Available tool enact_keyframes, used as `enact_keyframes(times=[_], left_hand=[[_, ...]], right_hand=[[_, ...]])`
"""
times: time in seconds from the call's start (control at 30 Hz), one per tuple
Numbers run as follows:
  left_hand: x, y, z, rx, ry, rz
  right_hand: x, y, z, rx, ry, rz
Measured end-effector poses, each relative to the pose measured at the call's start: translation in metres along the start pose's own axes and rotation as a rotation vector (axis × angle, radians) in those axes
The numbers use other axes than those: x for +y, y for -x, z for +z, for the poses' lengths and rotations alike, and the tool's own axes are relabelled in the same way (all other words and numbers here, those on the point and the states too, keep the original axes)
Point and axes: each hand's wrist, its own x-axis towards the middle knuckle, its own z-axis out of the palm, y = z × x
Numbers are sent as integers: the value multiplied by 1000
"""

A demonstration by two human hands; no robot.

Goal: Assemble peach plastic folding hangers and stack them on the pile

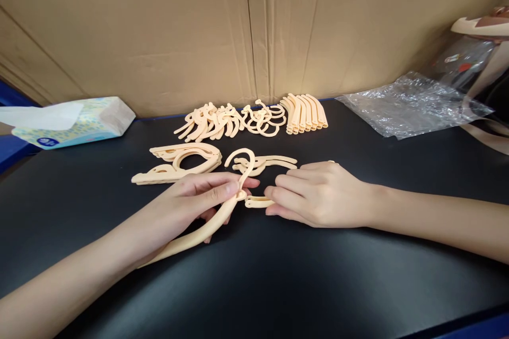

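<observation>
I have the left hand [201, 195] at nine o'clock of the gap, its grip closed, thumb and fingers pinching a curved hanger arm [207, 229] where a hook [252, 161] joins it; the hook points toward twelve, the arm toward eight. My right hand [324, 195], at three o'clock, also has its grip closed, on a short slotted piece [254, 203] whose end reaches near the joint without touching. Just beyond, at twelve, lie two-armed parts [278, 160] on the black table [278, 286]. I see stacked frames [177, 172] toward ten, curved pieces [214, 124] at eleven, loose hooks [267, 115] at twelve, and lined-up arms [304, 114] at one.
</observation>
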Motion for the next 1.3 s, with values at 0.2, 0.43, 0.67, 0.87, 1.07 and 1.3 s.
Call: enact_keyframes(times=[0.2, 0.43, 0.67, 0.87, 1.07, 1.3], left_hand=[[-4, -3, -2, 12, -140, 59], [1, -1, 0, -61, -102, 85], [4, -2, 0, -113, -133, 105], [3, -1, 0, -126, -197, 121], [3, 1, 3, -118, -193, 106], [5, 2, 9, -59, -212, 94]], right_hand=[[-1, 0, 1, 10, 3, 4], [-2, -1, -2, 42, 21, -4], [-2, -2, -2, 46, 30, -34], [-2, 0, -1, 57, 24, -50], [-2, 0, -1, 43, 12, -45], [-2, -1, -1, 50, 11, -39]])
